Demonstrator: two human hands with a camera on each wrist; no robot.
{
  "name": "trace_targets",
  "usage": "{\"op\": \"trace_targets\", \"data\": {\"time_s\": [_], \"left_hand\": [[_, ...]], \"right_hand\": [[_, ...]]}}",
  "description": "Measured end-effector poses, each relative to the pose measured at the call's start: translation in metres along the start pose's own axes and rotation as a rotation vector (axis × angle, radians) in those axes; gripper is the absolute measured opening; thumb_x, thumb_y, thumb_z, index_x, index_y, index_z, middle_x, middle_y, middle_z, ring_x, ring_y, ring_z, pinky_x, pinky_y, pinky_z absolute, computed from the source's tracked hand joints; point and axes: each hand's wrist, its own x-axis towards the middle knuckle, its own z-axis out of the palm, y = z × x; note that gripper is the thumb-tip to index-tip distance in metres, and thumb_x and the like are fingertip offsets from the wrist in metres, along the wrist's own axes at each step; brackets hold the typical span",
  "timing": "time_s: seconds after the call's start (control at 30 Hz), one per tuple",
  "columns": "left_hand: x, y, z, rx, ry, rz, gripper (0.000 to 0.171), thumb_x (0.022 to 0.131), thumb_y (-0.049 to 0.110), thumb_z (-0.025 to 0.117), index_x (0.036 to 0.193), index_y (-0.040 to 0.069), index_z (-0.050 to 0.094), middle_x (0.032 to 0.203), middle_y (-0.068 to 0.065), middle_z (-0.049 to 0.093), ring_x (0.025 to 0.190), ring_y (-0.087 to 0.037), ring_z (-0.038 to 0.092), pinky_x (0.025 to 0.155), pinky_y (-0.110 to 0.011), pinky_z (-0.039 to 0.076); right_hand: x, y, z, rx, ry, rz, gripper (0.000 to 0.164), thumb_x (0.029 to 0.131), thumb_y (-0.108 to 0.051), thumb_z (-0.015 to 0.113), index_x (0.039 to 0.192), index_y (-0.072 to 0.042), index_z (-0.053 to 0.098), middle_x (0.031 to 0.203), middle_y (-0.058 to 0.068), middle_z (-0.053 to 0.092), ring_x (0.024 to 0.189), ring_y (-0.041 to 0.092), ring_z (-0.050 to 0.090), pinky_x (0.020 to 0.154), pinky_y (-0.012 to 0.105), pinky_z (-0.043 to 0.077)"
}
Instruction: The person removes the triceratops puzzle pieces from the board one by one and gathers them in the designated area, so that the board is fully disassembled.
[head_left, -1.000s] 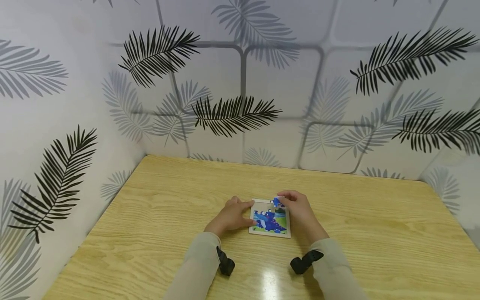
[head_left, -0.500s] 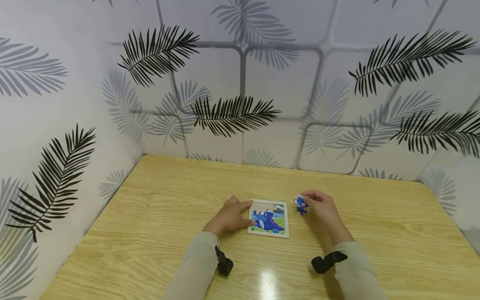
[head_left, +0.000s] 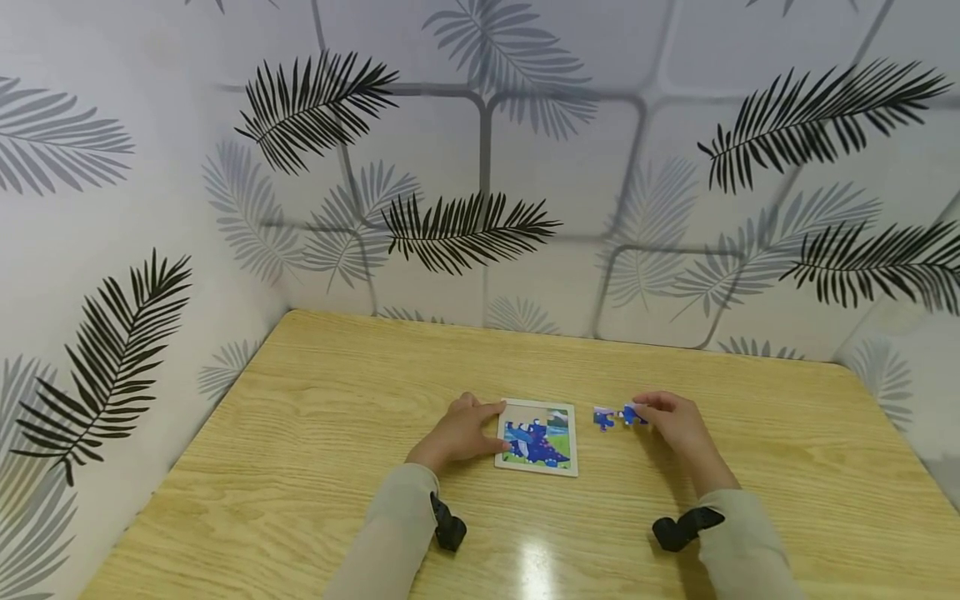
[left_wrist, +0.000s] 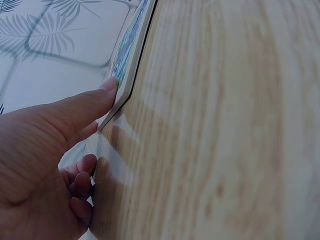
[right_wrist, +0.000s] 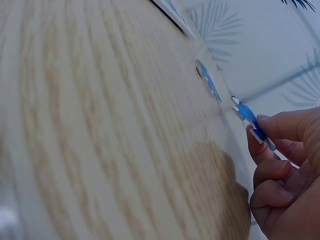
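Observation:
My right hand [head_left: 678, 425] pinches a blue jigsaw piece [right_wrist: 250, 120] between thumb and index finger, other fingers curled beneath. Just left of it another jigsaw piece [head_left: 602, 418] lies on the table; the right wrist view shows this loose piece [right_wrist: 208, 81] edge-on. A square puzzle tray [head_left: 573, 454] with a pale rim bears a blue dinosaur picture, its upper left showing bare backing. My left hand [head_left: 461, 429] rests at the tray's left side, index fingertip at the upper corner, thumb over the rim. In the left wrist view the thumb [left_wrist: 102, 100] presses the tray's edge.
A light wood-grain table [head_left: 360, 375] lies beneath everything. Behind it stands a wall [head_left: 555, 183] with a leaf pattern. Each wrist wears a black camera mount, the left mount [head_left: 450, 529] near the tray's front side and the right mount [head_left: 675, 533] farther right.
My right hand has moved right from over the tray's upper right corner, carrying the jigsaw piece past the one on the table, now uncovered. The left hand and tray stay in place.

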Motion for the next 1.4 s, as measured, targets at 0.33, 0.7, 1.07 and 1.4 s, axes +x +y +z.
{"op": "trace_targets", "data": {"time_s": [0.33, 0.7, 1.07, 1.4], "left_hand": [[-0.0009, 0.0012, 0.0002, 0.002, -0.003, -0.008, 0.068, 0.083, 0.033, 0.073, 0.143, 0.017, 0.045, 0.095, -0.004, 0.034, 0.089, -0.020, 0.033, 0.076, -0.033, 0.032], [0.0005, -0.0009, 0.0017, 0.013, -0.005, -0.001, 0.068, 0.083, 0.033, 0.073, 0.143, 0.017, 0.045, 0.096, -0.004, 0.035, 0.090, -0.020, 0.033, 0.077, -0.034, 0.033], [-0.0011, 0.0004, 0.0007, 0.013, 0.002, 0.012, 0.067, 0.083, 0.034, 0.073, 0.142, 0.016, 0.046, 0.096, -0.004, 0.034, 0.090, -0.020, 0.033, 0.076, -0.032, 0.033], [0.0014, -0.0012, 0.0011, 0.010, -0.008, -0.003, 0.068, 0.083, 0.033, 0.073, 0.143, 0.017, 0.045, 0.097, -0.005, 0.035, 0.091, -0.021, 0.033, 0.077, -0.034, 0.033]], "right_hand": [[0.0016, 0.0039, 0.0015, -0.114, -0.016, -0.060, 0.026, 0.091, -0.012, 0.061, 0.107, 0.009, 0.062, 0.082, 0.003, 0.059, 0.068, 0.014, 0.047, 0.058, 0.026, 0.040], [0.0009, 0.0092, 0.0067, -0.183, 0.036, -0.061, 0.028, 0.091, -0.014, 0.062, 0.109, 0.007, 0.061, 0.104, 0.021, 0.061, 0.089, 0.027, 0.053, 0.067, 0.028, 0.041], [-0.0023, 0.0068, 0.0052, -0.127, 0.022, -0.012, 0.032, 0.093, -0.016, 0.058, 0.114, 0.008, 0.058, 0.111, 0.023, 0.057, 0.095, 0.028, 0.050, 0.072, 0.029, 0.040], [-0.0011, 0.0070, 0.0052, -0.104, 0.021, -0.007, 0.033, 0.094, -0.017, 0.058, 0.115, 0.008, 0.057, 0.110, 0.021, 0.056, 0.090, 0.024, 0.048, 0.069, 0.027, 0.040]]}}
